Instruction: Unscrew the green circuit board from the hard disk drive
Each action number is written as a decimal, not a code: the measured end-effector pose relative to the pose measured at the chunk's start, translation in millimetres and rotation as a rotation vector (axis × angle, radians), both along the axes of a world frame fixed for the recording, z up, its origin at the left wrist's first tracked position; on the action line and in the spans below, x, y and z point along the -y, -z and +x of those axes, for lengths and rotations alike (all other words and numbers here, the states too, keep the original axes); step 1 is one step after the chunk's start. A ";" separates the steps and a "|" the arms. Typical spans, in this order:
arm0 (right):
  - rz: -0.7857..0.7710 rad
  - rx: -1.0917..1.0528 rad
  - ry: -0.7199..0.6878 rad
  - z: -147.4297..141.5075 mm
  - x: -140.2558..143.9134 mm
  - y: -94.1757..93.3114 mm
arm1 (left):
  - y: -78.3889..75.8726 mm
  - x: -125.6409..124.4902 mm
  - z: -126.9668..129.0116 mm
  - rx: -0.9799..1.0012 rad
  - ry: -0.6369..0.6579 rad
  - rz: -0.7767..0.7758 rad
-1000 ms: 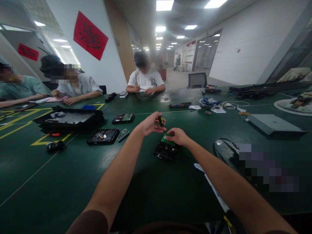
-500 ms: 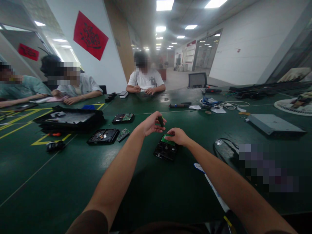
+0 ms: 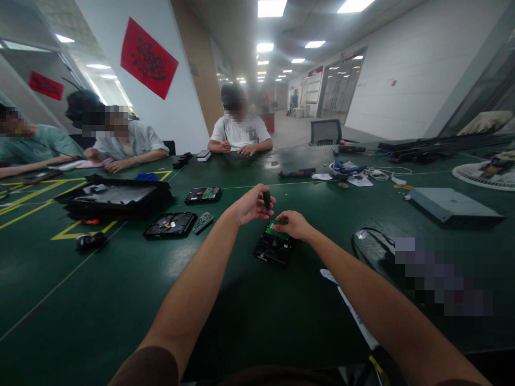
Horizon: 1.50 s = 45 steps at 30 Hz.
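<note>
Left hand point(image 3: 248, 207) pinched around screwdriver handle point(image 3: 266, 199), upright just above hard drive point(image 3: 273, 246). Right hand point(image 3: 293, 224) fingers pressed together on drive's green board point(image 3: 277, 231). Drive flat on green table point(image 3: 100, 300).

Green bench point(image 3: 100, 300), opened hard drive point(image 3: 273, 247), second drive point(image 3: 170, 224), loose circuit board point(image 3: 204, 221), black tray point(image 3: 115, 196), grey flat case point(image 3: 453, 205), coiled cables point(image 3: 354, 169)

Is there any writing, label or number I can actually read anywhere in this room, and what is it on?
None can be read.
Red wall banner: dark brush character, too blurred.
Smaller red banner: illegible.
Far hallway board: too small.
Green circuit board under the right hand: no legible print.
</note>
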State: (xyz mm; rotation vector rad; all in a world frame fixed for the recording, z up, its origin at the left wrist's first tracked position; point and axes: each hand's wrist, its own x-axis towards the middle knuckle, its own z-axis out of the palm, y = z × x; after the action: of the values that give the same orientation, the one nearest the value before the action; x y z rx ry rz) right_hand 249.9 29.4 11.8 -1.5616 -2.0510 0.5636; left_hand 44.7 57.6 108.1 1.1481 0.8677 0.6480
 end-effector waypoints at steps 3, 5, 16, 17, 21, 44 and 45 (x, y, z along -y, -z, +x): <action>0.006 0.013 0.002 0.2 -0.8 0.5 | -1.0 0.3 -1.2 -0.016 0.010 0.004; 0.008 0.012 0.002 0.7 -1.2 0.8 | -0.5 0.3 -1.4 -0.006 -0.003 -0.010; -0.016 0.014 0.023 0.3 -0.3 -1.5 | -2.0 1.2 0.1 -0.013 0.048 -0.020; -0.019 0.013 0.026 0.1 0.0 -2.0 | -2.6 1.4 -0.1 -0.019 0.050 -0.011; -0.014 0.018 0.010 -0.2 1.6 -4.8 | -2.5 1.2 -0.6 -0.027 0.030 0.015; -0.008 0.004 0.010 -0.3 0.6 -3.5 | 0.2 2.5 4.1 0.011 -0.016 -0.023; -0.008 0.002 0.008 -0.3 0.8 -3.4 | 0.3 2.4 4.3 0.019 -0.010 -0.030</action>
State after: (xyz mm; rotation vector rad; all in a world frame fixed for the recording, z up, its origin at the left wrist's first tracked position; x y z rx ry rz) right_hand 249.6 28.6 15.2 -1.5754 -2.0452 0.5680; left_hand 49.1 55.2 107.8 1.1100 0.8648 0.6516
